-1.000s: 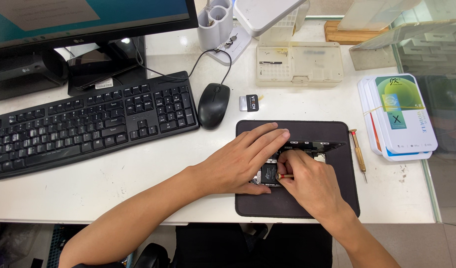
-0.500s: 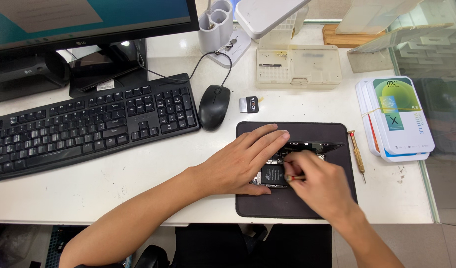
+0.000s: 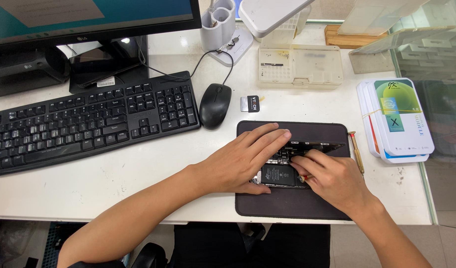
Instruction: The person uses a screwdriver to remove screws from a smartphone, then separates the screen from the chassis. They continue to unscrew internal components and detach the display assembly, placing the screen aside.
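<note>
An opened phone (image 3: 282, 171) with its black battery showing lies on a dark work mat (image 3: 292, 206) near the desk's front edge. My left hand (image 3: 243, 161) lies flat over the phone's left side, fingers stretched across it, pressing it down. My right hand (image 3: 332, 178) is closed around a small red-tipped tool (image 3: 303, 177), its tip at the phone's inside next to the battery. Most of the tool is hidden in the fingers.
A black keyboard (image 3: 89, 121) and mouse (image 3: 215, 105) lie left of the mat. A screwdriver (image 3: 357, 151) rests at the mat's right edge, beside stacked flat boxes (image 3: 396, 119). A clear parts box (image 3: 300, 67), a white cup holder (image 3: 218, 25) and a monitor (image 3: 89, 20) stand behind.
My right hand has shifted slightly over the phone's inside while the left hand stays pressed on it. The view has drifted a little.
</note>
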